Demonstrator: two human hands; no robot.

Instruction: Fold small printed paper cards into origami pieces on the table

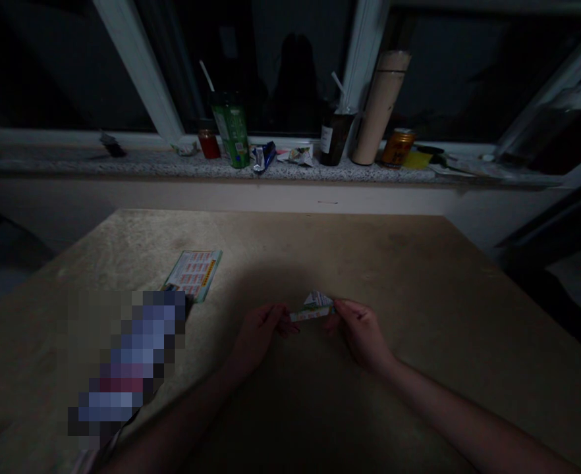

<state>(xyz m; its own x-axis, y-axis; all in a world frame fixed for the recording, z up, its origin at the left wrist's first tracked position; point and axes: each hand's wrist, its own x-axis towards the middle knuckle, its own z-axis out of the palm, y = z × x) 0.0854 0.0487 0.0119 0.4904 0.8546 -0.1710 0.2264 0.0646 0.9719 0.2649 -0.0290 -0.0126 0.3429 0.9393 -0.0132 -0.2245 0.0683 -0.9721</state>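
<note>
Head view – dim, both hands [310, 329] pinching a folded paper [314, 307], print unreadable, blurred patch on table [419, 276]

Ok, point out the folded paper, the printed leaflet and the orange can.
folded paper [314, 307]: head view, middle of the piece.
printed leaflet [195, 273]: head view, centre of its face.
orange can [398, 148]: head view, middle of its side.

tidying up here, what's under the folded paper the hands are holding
Only bare table shows under the folded paper, pinched between left hand and right hand. The spot directly beneath is hidden and dark.
</note>
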